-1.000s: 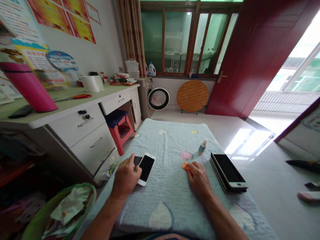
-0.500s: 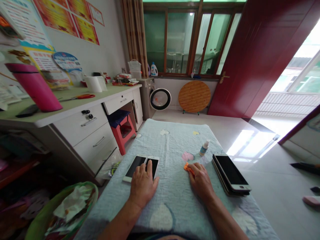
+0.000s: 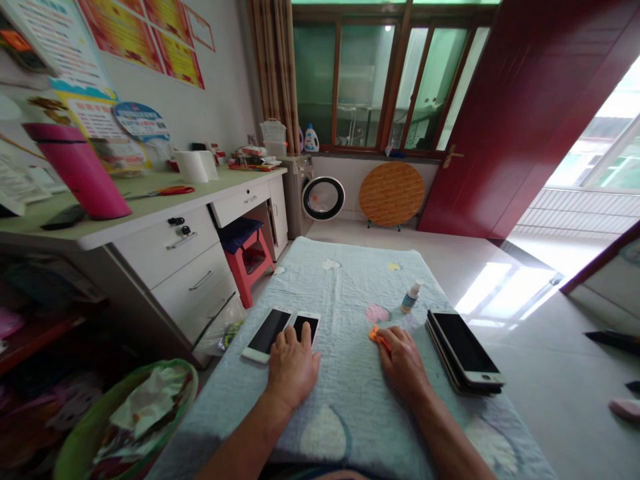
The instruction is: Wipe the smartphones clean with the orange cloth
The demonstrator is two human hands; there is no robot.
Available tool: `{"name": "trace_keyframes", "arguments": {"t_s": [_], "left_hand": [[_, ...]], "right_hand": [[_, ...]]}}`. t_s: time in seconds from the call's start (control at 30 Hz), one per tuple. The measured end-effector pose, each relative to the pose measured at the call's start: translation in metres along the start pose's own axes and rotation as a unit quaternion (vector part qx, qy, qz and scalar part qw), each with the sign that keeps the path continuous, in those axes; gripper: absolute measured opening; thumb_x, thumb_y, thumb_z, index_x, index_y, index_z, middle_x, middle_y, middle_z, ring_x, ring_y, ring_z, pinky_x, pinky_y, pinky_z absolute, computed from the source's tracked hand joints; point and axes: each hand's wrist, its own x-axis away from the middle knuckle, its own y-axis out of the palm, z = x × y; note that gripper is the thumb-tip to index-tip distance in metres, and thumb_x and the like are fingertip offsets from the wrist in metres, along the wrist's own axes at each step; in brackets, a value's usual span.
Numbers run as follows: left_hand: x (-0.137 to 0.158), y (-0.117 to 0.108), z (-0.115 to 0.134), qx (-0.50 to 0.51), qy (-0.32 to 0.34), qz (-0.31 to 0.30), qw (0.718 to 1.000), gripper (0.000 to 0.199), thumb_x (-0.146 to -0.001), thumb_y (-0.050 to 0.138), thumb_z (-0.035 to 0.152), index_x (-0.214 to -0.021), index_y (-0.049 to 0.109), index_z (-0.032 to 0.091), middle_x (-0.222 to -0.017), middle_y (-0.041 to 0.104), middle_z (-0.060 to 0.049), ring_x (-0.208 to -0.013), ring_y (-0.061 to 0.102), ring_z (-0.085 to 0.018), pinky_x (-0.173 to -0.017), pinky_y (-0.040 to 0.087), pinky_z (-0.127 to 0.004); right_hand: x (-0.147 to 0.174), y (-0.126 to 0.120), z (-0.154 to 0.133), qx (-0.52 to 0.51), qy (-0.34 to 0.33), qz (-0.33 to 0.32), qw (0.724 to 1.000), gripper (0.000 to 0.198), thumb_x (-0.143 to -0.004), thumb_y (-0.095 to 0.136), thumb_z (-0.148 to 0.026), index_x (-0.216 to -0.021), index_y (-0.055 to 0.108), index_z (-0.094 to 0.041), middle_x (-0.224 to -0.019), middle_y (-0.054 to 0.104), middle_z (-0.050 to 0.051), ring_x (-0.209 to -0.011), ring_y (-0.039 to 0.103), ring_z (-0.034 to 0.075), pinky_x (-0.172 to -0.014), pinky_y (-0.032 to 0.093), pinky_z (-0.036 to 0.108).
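Two white smartphones with dark screens lie side by side on the light blue quilted cloth, the left phone a little apart from the right phone. My left hand rests over the right phone, fingers stretched out across it and hiding its lower part; its outer fingers reach the left phone's edge. My right hand is closed on a small orange cloth, which lies against the quilt. Beyond that hand stands a small spray bottle with a white cap. A stack of phones lies to its right.
A green bin with crumpled paper stands at lower left. Along the left wall runs a desk with a pink flask, and a red stool is under it. A round wooden board leans against the back wall.
The left phone has slid slightly left, widening the gap between the two phones. My left hand has shifted a little right, over the right phone. My right hand stays with the orange cloth.
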Motion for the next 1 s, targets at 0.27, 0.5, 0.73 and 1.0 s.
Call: {"name": "trace_keyframes", "arguments": {"t_s": [0.27, 0.5, 0.73, 1.0], "left_hand": [[-0.012, -0.002, 0.001, 0.042, -0.019, -0.02, 0.999, 0.052, -0.08, 0.057, 0.032, -0.129, 0.05, 0.018, -0.112, 0.056, -0.014, -0.103, 0.053, -0.033, -0.087, 0.041, -0.04], [-0.021, -0.004, -0.001, 0.083, -0.015, -0.046, 0.995, 0.078, -0.074, 0.06, 0.028, -0.145, 0.028, 0.018, -0.117, 0.054, -0.013, -0.099, 0.061, -0.027, -0.081, 0.045, -0.031], [-0.021, -0.009, 0.014, 0.248, 0.018, -0.066, 0.966, 0.089, -0.068, 0.067, 0.025, -0.145, 0.023, 0.015, -0.116, 0.055, -0.013, -0.099, 0.064, -0.026, -0.08, 0.048, -0.03], [-0.018, 0.001, 0.071, 0.31, 0.038, -0.064, 0.948, 0.082, -0.071, 0.064, 0.021, -0.142, 0.024, 0.012, -0.118, 0.052, -0.015, -0.103, 0.061, -0.025, -0.085, 0.049, -0.03]], "right_hand": [[0.0, 0.0, -0.001, 0.007, -0.006, 0.007, 1.0, 0.02, -0.089, 0.049, -0.016, -0.095, 0.067, -0.023, -0.091, 0.063, 0.005, -0.088, 0.056, 0.021, -0.081, 0.043, 0.032], [0.001, -0.002, -0.005, 0.019, 0.009, 0.008, 1.0, 0.02, -0.087, 0.051, -0.014, -0.096, 0.066, -0.023, -0.096, 0.063, 0.005, -0.089, 0.055, 0.021, -0.084, 0.042, 0.033], [0.001, -0.005, -0.007, 0.008, 0.021, -0.008, 1.0, 0.019, -0.087, 0.047, -0.013, -0.091, 0.064, -0.023, -0.088, 0.062, 0.005, -0.086, 0.053, 0.022, -0.08, 0.041, 0.034], [0.001, -0.004, -0.002, -0.051, 0.047, 0.025, 0.997, 0.02, -0.085, 0.047, -0.013, -0.094, 0.063, -0.021, -0.093, 0.063, 0.006, -0.091, 0.055, 0.021, -0.083, 0.042, 0.033]]}}
